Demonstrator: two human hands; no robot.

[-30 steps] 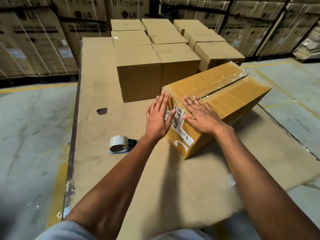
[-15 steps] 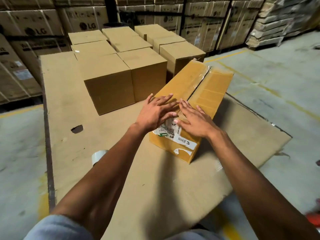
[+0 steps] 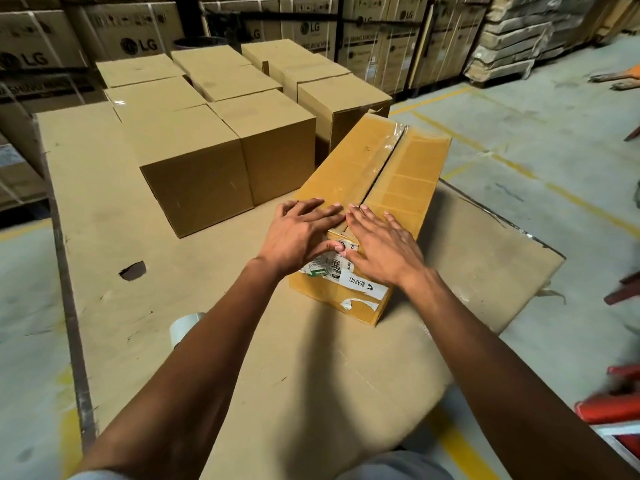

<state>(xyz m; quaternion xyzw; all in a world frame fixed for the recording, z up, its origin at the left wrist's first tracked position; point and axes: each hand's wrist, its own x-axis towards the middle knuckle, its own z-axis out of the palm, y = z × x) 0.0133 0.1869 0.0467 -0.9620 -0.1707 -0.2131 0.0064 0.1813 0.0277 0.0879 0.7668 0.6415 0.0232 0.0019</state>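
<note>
A long yellow-brown cardboard box (image 3: 388,174) lies on a flat cardboard sheet (image 3: 114,216), its top seam covered with clear tape and a white label on its near end. My left hand (image 3: 299,233) presses flat on the near left top flap, thumb down over the label. My right hand (image 3: 379,249) presses flat on the near right flap beside it, fingers straight. Both hands meet at the seam. A roll of clear tape (image 3: 185,325) sits on the sheet to the left, partly hidden behind my left forearm.
Several plain closed cartons (image 3: 194,168) stand in rows just beyond and left of the box. Stacked printed cartons (image 3: 138,39) line the back wall. The sheet has a small hole (image 3: 132,270). Red objects (image 3: 613,407) lie on the concrete floor at right.
The box has turned so its long side points away from me. Both hands slid up onto its near top edge and came together at the seam. The view has shifted right.
</note>
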